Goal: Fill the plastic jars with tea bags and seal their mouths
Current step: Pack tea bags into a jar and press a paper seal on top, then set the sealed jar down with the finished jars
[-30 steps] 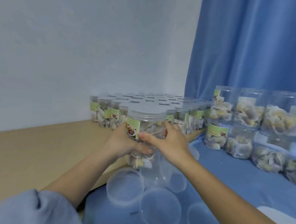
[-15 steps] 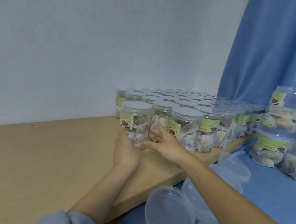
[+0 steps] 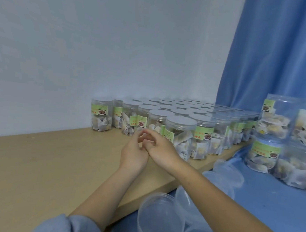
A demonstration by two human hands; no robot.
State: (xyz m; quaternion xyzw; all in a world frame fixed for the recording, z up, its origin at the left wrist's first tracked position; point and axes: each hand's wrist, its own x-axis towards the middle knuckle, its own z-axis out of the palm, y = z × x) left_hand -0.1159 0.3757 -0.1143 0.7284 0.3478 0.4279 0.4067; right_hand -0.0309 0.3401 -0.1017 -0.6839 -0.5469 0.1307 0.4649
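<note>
Left hand (image 3: 134, 153) and right hand (image 3: 160, 149) together above the wooden worktop (image 3: 45, 162), fingers loosely curled, holding nothing. Nearest sealed jar (image 3: 179, 136) of tea bags just beyond the fingertips, fronting rows of lidded jars. Empty jars (image 3: 161, 219) below on blue cloth (image 3: 269, 205).

A pale wall (image 3: 108, 40) fills the view from nine o'clock round to twelve. A blue curtain (image 3: 279, 52) hangs at two o'clock, its folds falling straight. A light wooden tabletop (image 3: 36, 162) spreads across eight o'clock, meeting the wall. A blue cloth (image 3: 269, 205) covers the surface at four o'clock, just beside the wood.
</note>
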